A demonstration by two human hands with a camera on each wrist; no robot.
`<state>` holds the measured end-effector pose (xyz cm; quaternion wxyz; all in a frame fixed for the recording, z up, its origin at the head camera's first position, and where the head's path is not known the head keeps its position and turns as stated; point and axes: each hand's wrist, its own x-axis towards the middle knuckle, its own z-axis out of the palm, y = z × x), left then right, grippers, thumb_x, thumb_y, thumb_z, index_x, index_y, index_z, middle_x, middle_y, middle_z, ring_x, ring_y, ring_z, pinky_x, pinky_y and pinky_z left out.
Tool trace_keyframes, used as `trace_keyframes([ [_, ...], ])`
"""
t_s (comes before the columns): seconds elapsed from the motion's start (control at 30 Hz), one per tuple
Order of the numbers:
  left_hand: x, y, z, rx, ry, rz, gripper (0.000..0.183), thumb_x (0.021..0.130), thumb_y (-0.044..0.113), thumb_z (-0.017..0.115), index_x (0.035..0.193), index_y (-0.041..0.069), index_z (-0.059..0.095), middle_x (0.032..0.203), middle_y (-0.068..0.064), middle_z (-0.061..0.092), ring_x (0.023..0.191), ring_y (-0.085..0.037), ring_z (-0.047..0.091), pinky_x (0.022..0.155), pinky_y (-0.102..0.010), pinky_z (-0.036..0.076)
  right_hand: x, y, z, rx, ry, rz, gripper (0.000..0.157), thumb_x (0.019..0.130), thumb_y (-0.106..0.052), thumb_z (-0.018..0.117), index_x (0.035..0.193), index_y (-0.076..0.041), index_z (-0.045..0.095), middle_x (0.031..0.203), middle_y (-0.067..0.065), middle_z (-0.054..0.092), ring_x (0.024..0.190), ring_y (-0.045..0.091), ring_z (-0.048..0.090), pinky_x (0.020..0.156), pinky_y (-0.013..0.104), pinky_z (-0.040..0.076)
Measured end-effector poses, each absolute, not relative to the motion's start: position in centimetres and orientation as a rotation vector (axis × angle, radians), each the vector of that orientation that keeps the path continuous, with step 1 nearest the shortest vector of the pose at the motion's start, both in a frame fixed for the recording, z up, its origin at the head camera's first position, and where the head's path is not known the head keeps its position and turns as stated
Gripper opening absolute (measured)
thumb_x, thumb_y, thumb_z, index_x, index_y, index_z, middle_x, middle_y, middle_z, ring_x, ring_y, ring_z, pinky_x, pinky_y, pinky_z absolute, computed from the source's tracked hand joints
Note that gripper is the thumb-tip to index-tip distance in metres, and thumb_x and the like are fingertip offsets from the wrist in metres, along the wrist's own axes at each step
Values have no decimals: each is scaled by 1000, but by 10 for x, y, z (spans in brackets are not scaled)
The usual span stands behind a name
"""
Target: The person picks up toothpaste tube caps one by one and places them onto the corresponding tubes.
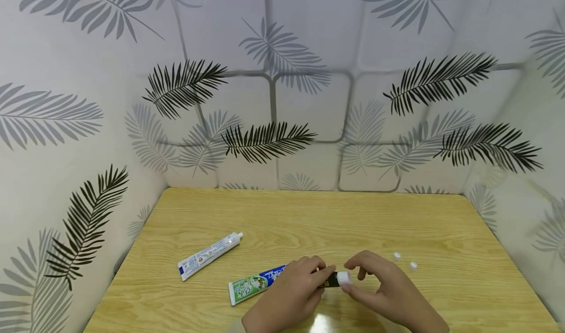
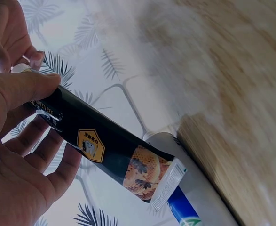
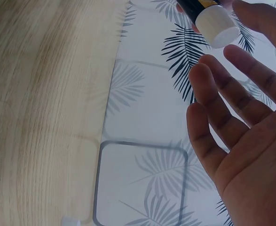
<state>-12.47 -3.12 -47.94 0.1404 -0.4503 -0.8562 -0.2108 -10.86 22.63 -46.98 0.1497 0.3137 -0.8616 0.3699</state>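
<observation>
A: What is nearest to us?

B: Two hands. The left hand (image 1: 293, 291) grips one black tube (image 2: 100, 134), thumb laid over it. The right hand (image 1: 384, 289) has its fingers apart and gently bent, close to the white cap (image 1: 343, 278) of this tube; whether the thumb touches it, I cannot tell.

A: How is this tube shaped?

B: It is smooth and slightly shiny, round near the cap and pressed flat at the other end, where the pale seam has fine ridges. The cap is a short cylinder.

A: And beyond it?

B: A green-and-blue tube (image 1: 249, 288), partly hidden by the left hand. Past the right hand lie two small round loose caps (image 1: 413, 265), near each other. A white tube (image 1: 211, 255) lies slanted at left, its narrow nozzle bare. So, three tubes and three caps.

A: What is under and behind?

B: One table (image 1: 309, 215) with wavy wood grain, then a pale wall (image 1: 309, 107) printed with feathery leaves.
</observation>
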Motion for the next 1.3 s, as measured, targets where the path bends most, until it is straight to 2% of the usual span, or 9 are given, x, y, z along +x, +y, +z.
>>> trace_keyframes([
  [0.13, -125, -32, -480, -1300, -2482, -608, 38, 101, 14, 70, 139, 13, 71, 111, 5, 65, 90, -6, 56, 79, -16, 46, -110, 227, -470, 965, -2479, 1088, 43, 85, -14, 91, 120, -27, 69, 114, -16, 69, 87, 4, 63, 78, 23, 54],
  [0.3, -125, -32, -481, -1308, -2471, -611, 38, 101, 13, 71, 138, 13, 71, 112, 5, 65, 91, -6, 56, 80, -15, 47, -111, 228, -472, 1020, -2494, 1130, 48, 84, -1, 88, 121, -26, 69, 114, -14, 69, 88, 6, 63, 77, 23, 56],
  [0.53, -125, -32, -481, -1313, -2461, -634, 36, 101, 13, 71, 137, 11, 72, 111, 4, 66, 92, -7, 58, 82, -18, 49, -113, 226, -470, 1080, -2450, 1127, 46, 84, 5, 85, 115, -24, 70, 108, -12, 71, 85, 4, 61, 76, 16, 51],
  [0.7, -125, -32, -480, -1314, -2464, -605, 37, 101, 13, 71, 138, 11, 71, 112, 5, 65, 93, -7, 59, 82, -18, 49, -112, 225, -470, 1056, -2435, 1078, 38, 86, -4, 86, 115, -23, 71, 105, -14, 71, 83, 3, 61, 74, 16, 52],
  [0.97, -124, -33, -480, -1311, -2464, -587, 37, 101, 13, 70, 139, 13, 71, 112, 5, 65, 94, -7, 59, 84, -20, 50, -109, 223, -470, 897, -2560, 1033, 29, 90, -17, 87, 108, -32, 70, 102, -22, 69, 81, 1, 62, 70, 27, 57],
  [1.17, -124, -32, -480, -1319, -2472, -577, 37, 102, 14, 70, 138, 14, 71, 111, 6, 66, 93, -5, 58, 83, -17, 50, -107, 221, -469, 795, -2647, 1013, 11, 97, -34, 79, 98, -36, 68, 97, -26, 66, 81, -1, 60, 66, 25, 53],
  [1.3, -123, -32, -479, -1322, -2468, -570, 36, 101, 13, 70, 138, 13, 72, 111, 5, 66, 93, -5, 58, 82, -16, 49, -106, 221, -467, 753, -2695, 1003, 11, 100, -37, 75, 93, -40, 67, 95, -27, 65, 81, -4, 58, 65, 25, 51],
])
